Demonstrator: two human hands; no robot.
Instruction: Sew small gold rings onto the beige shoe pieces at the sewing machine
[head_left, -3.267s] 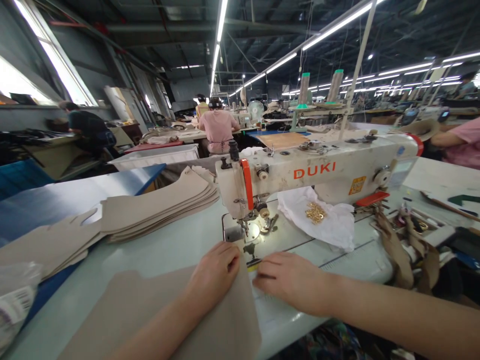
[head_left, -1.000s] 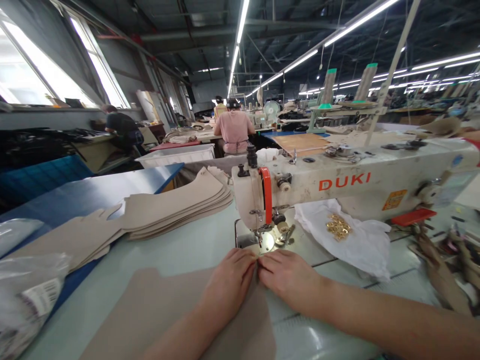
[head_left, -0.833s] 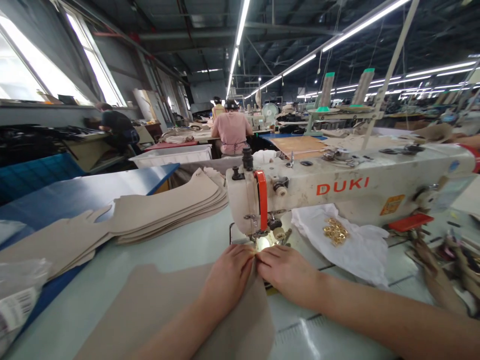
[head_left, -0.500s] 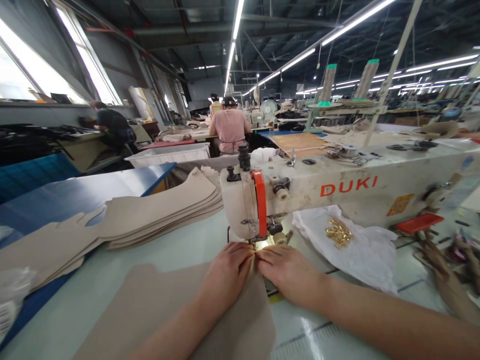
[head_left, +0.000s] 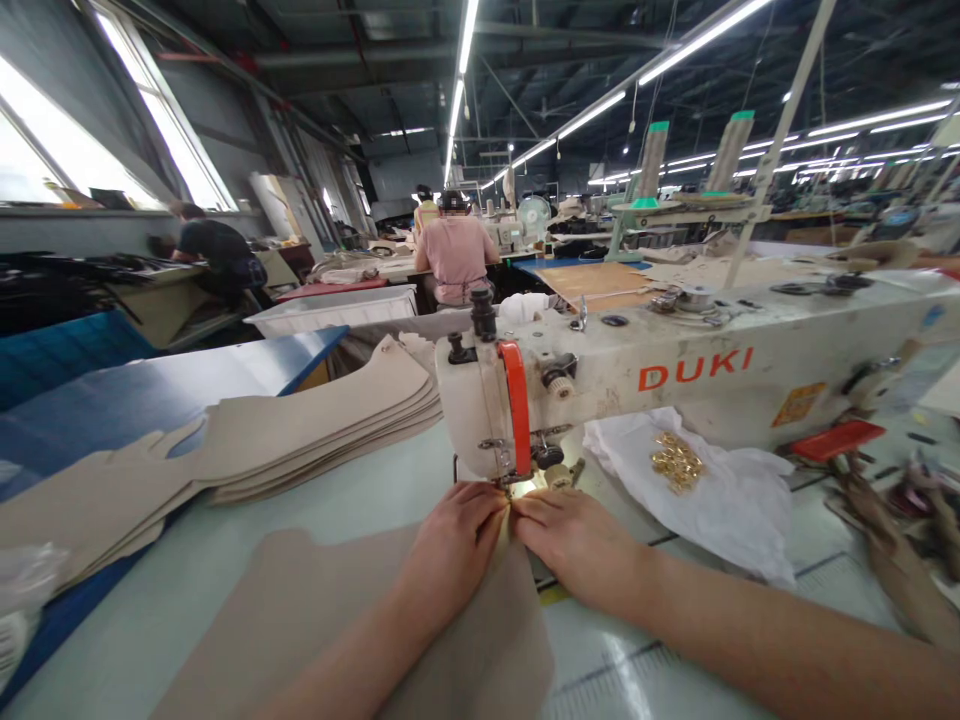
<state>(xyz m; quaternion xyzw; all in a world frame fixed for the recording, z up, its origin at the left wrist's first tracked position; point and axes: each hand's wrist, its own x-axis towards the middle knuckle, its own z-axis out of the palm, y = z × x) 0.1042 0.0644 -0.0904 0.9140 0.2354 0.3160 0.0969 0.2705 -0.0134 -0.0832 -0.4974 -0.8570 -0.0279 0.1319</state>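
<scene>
Okay, my right hand (head_left: 581, 540) has come in to meet my left hand (head_left: 454, 545) at the sewing machine (head_left: 615, 390), so I reckon that edge is getting steadied. Left grip's pinched on the beige piece (head_left: 315, 600) by the worktop's (head_left: 330, 505) near edge; right's fingertips are hidden, can't tell.

Dark ceiling (head_left: 315, 30) w/ lit tube lights (head_left: 705, 40), bright windows (head_left: 154, 105) on L, grey wall (head_left: 82, 230) below, fan (head_left: 534, 214) in bkgd

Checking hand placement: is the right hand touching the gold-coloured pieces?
No, the right hand is beside the left hand, apart from the gold-coloured pieces.
</scene>
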